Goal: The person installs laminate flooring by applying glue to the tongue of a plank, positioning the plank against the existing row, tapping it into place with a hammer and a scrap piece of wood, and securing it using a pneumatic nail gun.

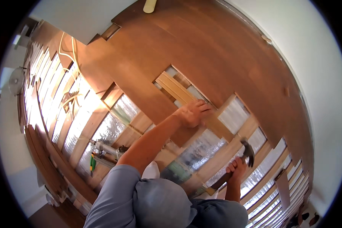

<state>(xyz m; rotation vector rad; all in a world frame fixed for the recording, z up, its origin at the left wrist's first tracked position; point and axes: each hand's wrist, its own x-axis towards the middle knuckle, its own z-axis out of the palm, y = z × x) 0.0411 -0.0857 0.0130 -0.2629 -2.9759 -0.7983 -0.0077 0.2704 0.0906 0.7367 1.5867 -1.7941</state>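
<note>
My left hand (195, 113) reaches forward over a pale, grooved floorboard (174, 88), its fingers curled over the board's right edge and slightly blurred. This board lies slanting over a gap in the brown wooden floor (201, 45), above the joists and silver foil. In my right hand (237, 169), lower and to the right, is a claw hammer (248, 152) gripped by its dark handle, the head pointing up and away from me. The hammer is held above the open joists, apart from the floorboard. Part of the board lies hidden beneath my left hand.
Pale joists with silver foil (201, 150) between them run along the near side. A caulking gun (106, 148) and green-handled pliers (92, 163) lie left of me. Yellow cable (73, 57) loops across the far left. Long brown planks (45, 163) are stacked by the left wall.
</note>
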